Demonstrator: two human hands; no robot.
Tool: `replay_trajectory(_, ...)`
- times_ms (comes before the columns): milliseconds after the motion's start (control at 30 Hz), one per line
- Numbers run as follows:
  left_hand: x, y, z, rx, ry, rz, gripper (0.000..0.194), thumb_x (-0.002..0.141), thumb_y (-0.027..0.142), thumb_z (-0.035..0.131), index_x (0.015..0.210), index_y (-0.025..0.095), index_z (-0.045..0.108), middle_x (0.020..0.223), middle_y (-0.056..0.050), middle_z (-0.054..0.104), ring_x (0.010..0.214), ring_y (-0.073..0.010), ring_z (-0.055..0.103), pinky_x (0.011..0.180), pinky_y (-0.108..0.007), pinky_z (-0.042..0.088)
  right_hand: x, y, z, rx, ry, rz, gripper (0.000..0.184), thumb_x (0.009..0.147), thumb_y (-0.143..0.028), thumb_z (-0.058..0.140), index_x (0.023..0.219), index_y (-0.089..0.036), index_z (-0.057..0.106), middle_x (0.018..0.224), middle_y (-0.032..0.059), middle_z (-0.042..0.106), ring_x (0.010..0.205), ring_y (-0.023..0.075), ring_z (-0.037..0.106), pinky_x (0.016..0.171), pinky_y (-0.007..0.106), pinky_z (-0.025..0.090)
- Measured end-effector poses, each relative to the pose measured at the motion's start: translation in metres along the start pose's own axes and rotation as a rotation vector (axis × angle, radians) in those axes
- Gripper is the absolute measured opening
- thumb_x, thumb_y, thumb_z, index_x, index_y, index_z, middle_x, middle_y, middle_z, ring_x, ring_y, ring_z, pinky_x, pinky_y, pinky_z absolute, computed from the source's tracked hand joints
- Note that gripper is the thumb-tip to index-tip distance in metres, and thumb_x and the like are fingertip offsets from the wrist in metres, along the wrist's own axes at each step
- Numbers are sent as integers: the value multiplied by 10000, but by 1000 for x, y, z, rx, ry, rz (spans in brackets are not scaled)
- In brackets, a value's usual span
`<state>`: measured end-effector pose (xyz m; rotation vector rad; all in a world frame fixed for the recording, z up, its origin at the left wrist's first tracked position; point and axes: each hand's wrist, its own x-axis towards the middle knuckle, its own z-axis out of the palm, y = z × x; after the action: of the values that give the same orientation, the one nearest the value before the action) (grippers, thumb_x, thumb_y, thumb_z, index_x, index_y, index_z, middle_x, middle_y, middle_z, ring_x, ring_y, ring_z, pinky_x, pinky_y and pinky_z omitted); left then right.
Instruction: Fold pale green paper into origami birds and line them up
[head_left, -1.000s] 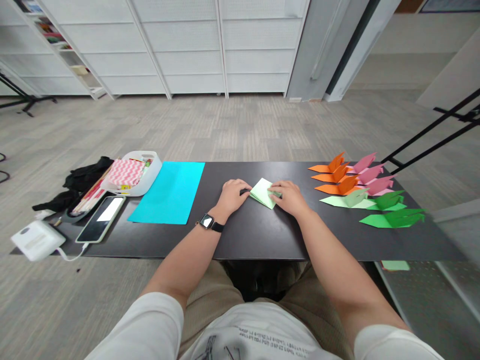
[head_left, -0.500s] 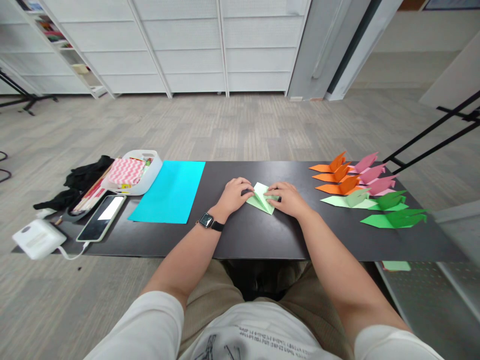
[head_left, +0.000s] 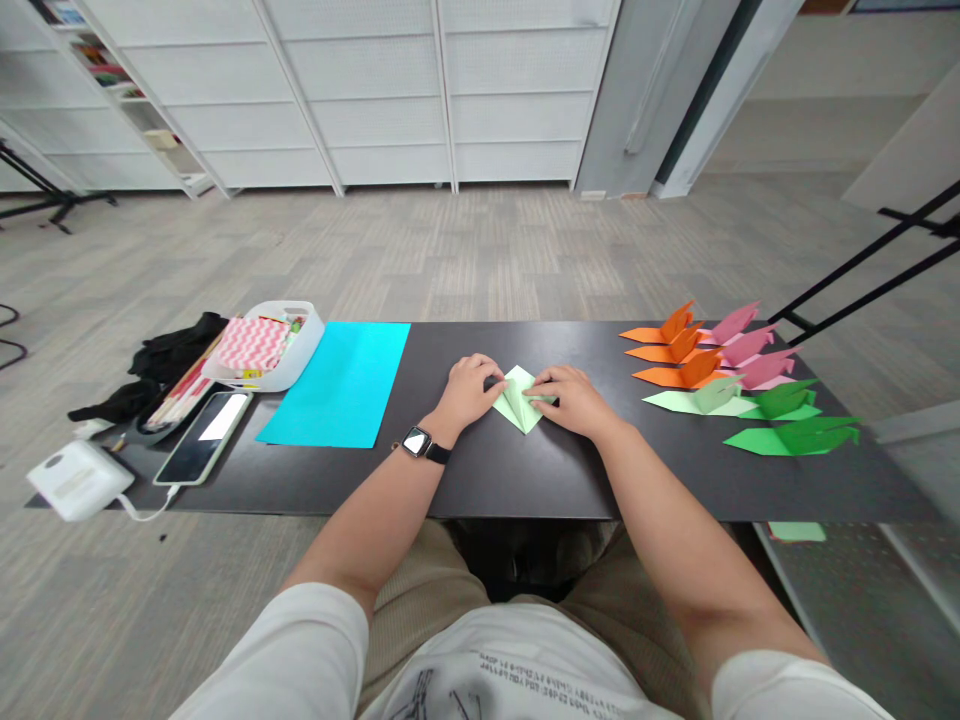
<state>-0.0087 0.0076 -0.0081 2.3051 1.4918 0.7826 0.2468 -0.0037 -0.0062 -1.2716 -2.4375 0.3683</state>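
Observation:
A light green folded paper (head_left: 519,412) lies on the dark table in a diamond shape, with a crease running down its middle. My left hand (head_left: 471,392) pinches its left corner between thumb and curled fingers. My right hand (head_left: 574,400) grips the right side, its fingertips pressing on the folded layers near the middle. The fingers hide the right corner. A dark watch sits on my left wrist.
On the dark table (head_left: 480,480), blue paper sheets (head_left: 345,385) lie left of my hands. Further left are a white basket (head_left: 300,350), a phone (head_left: 202,437) and a white power bank (head_left: 79,480). Orange (head_left: 679,375), pink (head_left: 742,350) and green (head_left: 795,437) folded paper birds stand at the right.
The paper has turned slightly, and its raised flap now lies flatter, giving a more even diamond. My right fingers have shifted a little left over it. My left hand has barely moved.

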Motion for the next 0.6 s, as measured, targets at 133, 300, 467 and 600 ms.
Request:
replay_trajectory(133,0,3,4,16,8,-16,87,955,328,717,986,247,725,1183,-44,687,1159,-243,609,1095,-441,445,0,0,2,12,3,2,224,956,-298,700,1130,-359,827,1159,49,708,1095,249,596,1016,440,388)
replay_trajectory(300,0,4,8,44,19,-28,81,946,330,731,972,254,721,1174,-42,685,1167,-249,603,1114,-456,426,1,-2,3,18,24,21,196,957,-298,700,1093,-357,829,1127,39,717,1087,247,608,1012,436,376)
replay_trajectory(467,1,4,13,79,16,-39,73,945,331,728,957,260,718,1153,-45,680,1156,-260,597,1114,-471,416,2,-6,1,17,33,53,197,974,-291,656,1107,-307,801,1116,48,740,1092,253,626,1010,432,366)
replay_trajectory(600,2,4,14,97,16,-49,77,946,320,722,999,267,703,1170,-51,676,1172,-268,590,1131,-478,398,3,-8,0,1,47,69,208,959,-287,659,1141,-284,760,1120,55,757,1086,261,639,984,424,362)
